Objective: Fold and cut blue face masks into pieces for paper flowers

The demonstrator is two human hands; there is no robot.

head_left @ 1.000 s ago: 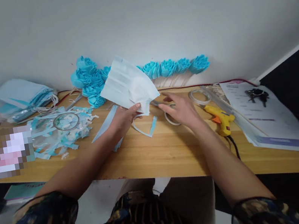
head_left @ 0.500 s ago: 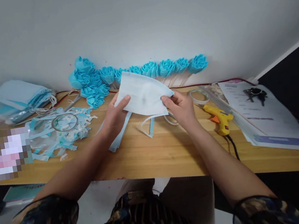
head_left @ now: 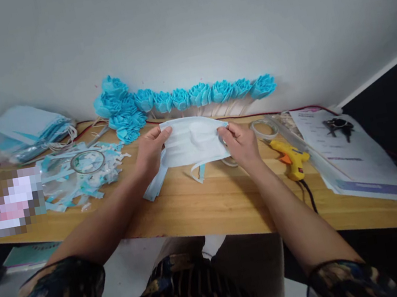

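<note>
A pale blue-white face mask (head_left: 195, 141) is stretched level between my two hands, above the wooden table. My left hand (head_left: 151, 150) pinches its left edge, thumb on top. At the other end, my right hand (head_left: 240, 144) grips the upper right corner with curled fingers. A white ear loop (head_left: 204, 163) hangs below the mask's lower edge. Under and left of it lie flat pale blue strips (head_left: 156, 185), partly covered by the mask and my left hand. A short blue strip (head_left: 202, 174) lies on the wood below the mask.
Blue flowers on sticks (head_left: 200, 94) line the wall, bunched at the left. A yellow glue gun (head_left: 290, 157) lies right, near papers (head_left: 356, 157) with keys (head_left: 338, 126). Left are stacked masks (head_left: 29, 127), scraps (head_left: 64, 191), a tape ring (head_left: 87, 162). A clear tape roll (head_left: 264, 128) sits behind the glue gun.
The mask has come down and turned from a tilt to nearly level, pulled flatter between my hands. More of the flower row shows behind it. Both hands keep their hold.
</note>
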